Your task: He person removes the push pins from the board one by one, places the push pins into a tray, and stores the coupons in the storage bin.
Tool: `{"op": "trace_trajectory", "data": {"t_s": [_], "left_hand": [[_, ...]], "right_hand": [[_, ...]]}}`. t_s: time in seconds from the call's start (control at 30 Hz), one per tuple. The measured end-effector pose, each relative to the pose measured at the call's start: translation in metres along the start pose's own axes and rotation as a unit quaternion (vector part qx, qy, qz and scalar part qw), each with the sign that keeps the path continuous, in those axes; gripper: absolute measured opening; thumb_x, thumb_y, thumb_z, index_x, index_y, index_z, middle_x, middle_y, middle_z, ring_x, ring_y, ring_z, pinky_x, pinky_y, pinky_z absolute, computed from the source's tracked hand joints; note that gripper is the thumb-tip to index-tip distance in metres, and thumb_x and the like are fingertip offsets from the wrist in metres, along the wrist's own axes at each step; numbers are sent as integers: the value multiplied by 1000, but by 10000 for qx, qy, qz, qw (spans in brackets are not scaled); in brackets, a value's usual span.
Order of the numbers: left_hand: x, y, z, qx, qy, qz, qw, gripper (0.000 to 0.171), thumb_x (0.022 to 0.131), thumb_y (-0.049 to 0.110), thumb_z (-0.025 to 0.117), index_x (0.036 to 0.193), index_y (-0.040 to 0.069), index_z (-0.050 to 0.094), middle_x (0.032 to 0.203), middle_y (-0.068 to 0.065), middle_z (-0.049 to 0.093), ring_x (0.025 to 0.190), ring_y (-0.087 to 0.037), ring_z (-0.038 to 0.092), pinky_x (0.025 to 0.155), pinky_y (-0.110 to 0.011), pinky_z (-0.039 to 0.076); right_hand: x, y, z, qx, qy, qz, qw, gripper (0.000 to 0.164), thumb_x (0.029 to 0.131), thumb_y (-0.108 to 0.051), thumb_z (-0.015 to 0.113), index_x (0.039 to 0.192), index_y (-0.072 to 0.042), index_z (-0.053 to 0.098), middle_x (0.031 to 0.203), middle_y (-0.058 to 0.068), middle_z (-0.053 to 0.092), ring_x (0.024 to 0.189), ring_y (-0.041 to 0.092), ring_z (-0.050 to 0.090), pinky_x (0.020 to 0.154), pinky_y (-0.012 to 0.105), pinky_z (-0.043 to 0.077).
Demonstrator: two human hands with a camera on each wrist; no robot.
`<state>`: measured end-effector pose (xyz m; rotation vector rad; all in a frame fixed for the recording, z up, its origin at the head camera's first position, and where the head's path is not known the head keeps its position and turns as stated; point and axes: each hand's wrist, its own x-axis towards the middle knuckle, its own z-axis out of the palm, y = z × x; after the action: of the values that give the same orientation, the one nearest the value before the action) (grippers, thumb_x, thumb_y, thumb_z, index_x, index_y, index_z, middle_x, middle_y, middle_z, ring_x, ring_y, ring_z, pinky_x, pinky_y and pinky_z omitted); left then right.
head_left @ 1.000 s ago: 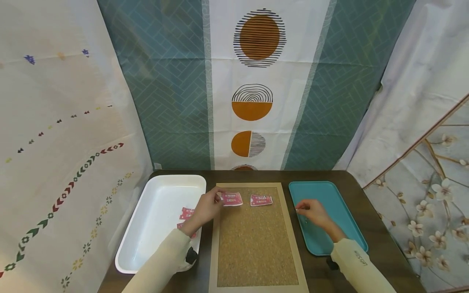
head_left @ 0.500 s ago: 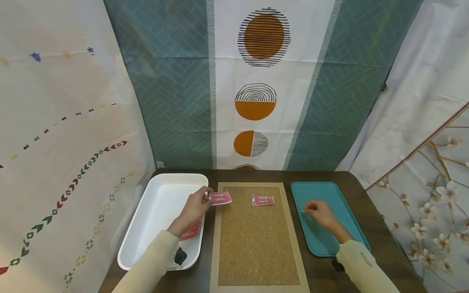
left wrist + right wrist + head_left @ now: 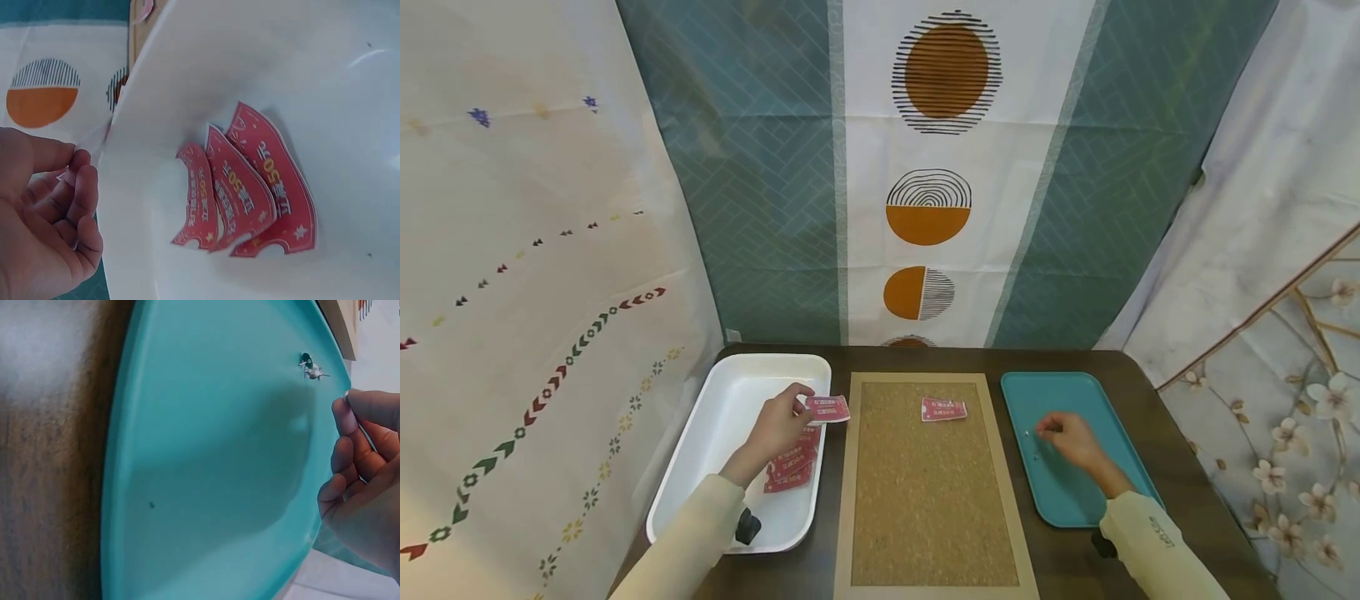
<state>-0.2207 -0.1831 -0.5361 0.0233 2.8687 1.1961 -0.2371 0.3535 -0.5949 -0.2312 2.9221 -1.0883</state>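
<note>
My left hand (image 3: pixel 778 429) pinches a pink paper coupon (image 3: pixel 827 409) by its left end, over the right rim of the white tray (image 3: pixel 700 433). In the left wrist view several more pink coupons (image 3: pixel 272 181) overlap on the tray floor below that hand. Another coupon (image 3: pixel 943 409) lies near the top of the framed cork board (image 3: pixel 932 500). My right hand (image 3: pixel 1075 442) is above the teal tray (image 3: pixel 1075 387), thumb and forefinger pinching a small pin (image 3: pixel 347 394), mostly hidden. Beside those fingertips a few small metal pins (image 3: pixel 312 370) lie on the teal tray.
All of it stands on a dark wooden table (image 3: pixel 865 360), the board between the two trays. A patterned cloth (image 3: pixel 917 167) hangs behind, with white curtains (image 3: pixel 550 292) at the left and right sides.
My left hand has carried its coupon leftward, from over the cork board to the white tray's right rim. My right hand has shifted a little to the right over the teal tray.
</note>
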Motion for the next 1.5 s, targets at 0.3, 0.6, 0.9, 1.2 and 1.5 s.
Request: {"op": "trace_trajectory", "data": {"t_s": [0.3,0.6,0.9,1.2,1.5], "left_hand": [[0,-15,-11,145,-135,-271,9994,41,92,21,67,130,12,54,87,-6,61,69,-18,58,58,-29,50],[-4,-29,-19,249,-504,-539,9970,41,92,19,66,129,8,52,87,-8,60,69,-19,57,57,-29,49],[-5,-41,-19,554,-915,-798,9911,40,90,15,66,126,5,53,87,-8,60,71,-19,57,59,-30,51],[-3,-45,-19,831,-1219,-995,9840,37,88,14,68,121,8,53,90,-8,60,75,-21,58,60,-31,50],[3,-36,-28,1152,-705,-726,9882,38,87,14,70,121,4,57,106,-16,61,89,-27,60,70,-39,54]], "right_hand": [[-1,6,-1,-196,-107,-43,9997,6,87,-3,66,91,-5,71,88,6,70,82,19,61,67,32,48],[-3,8,4,-378,-105,-156,9991,4,84,-5,70,87,-5,72,85,3,71,80,18,63,68,33,49],[-4,8,8,-362,-168,-180,9990,5,82,-5,72,86,-5,73,85,2,71,83,20,64,74,39,50],[-7,7,8,-401,-115,-204,9989,7,82,-3,70,85,-8,74,83,2,71,80,18,63,71,36,50],[1,-1,5,-720,724,-399,9940,12,80,0,67,90,-4,74,83,7,67,78,23,61,68,39,47]]}}
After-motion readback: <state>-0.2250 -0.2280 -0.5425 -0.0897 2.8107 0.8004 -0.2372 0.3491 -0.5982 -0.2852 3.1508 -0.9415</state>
